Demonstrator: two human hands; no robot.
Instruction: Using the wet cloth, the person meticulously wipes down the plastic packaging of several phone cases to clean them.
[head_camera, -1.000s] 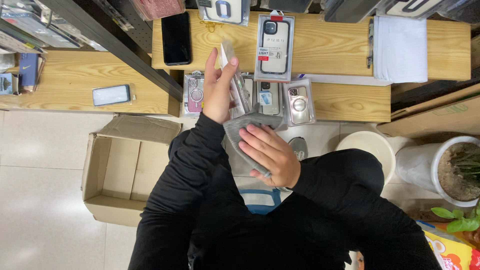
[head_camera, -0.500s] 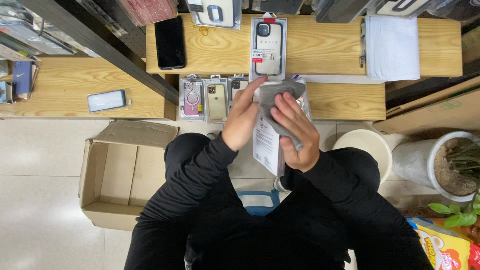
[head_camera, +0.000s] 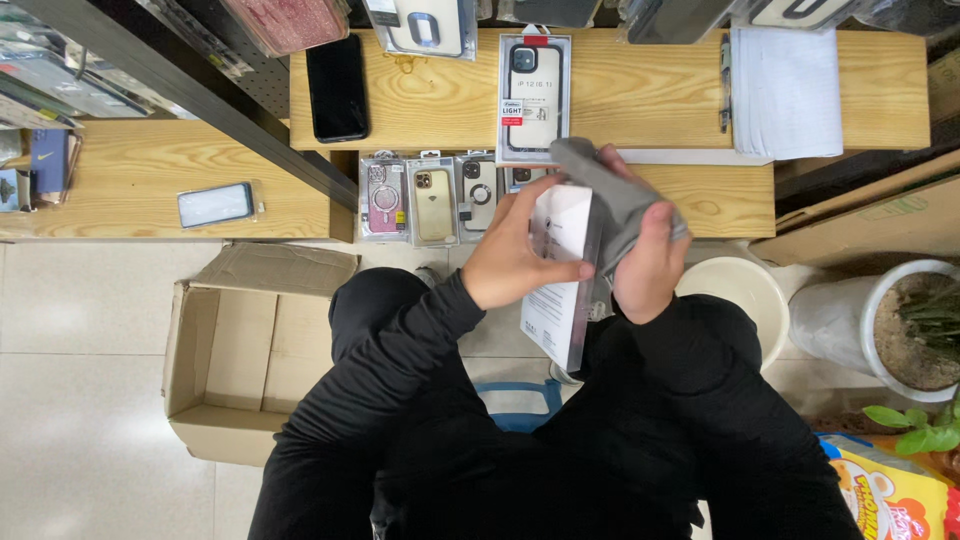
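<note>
My left hand (head_camera: 515, 255) grips a flat white phone-case package (head_camera: 560, 275), holding it upright in front of my chest. A grey cloth (head_camera: 612, 195) is bunched in my right hand (head_camera: 650, 260) and pressed against the package's right side and top. Both sleeves are black. On the lower wooden shelf just beyond my hands stands a row of packaged phone cases (head_camera: 435, 195). A larger boxed phone case (head_camera: 533, 95) lies on the upper wooden shelf (head_camera: 640, 90) above them.
An open cardboard box (head_camera: 255, 355) sits on the tiled floor at the left. A black phone (head_camera: 337, 88) and white folded cloth (head_camera: 785, 90) lie on the upper shelf. A white bucket (head_camera: 735, 290) and a potted plant (head_camera: 905, 325) stand at the right.
My left hand came back from the row of cases with a white package. My right hand brought the grey cloth up against it, and both hands now hold it upright.
</note>
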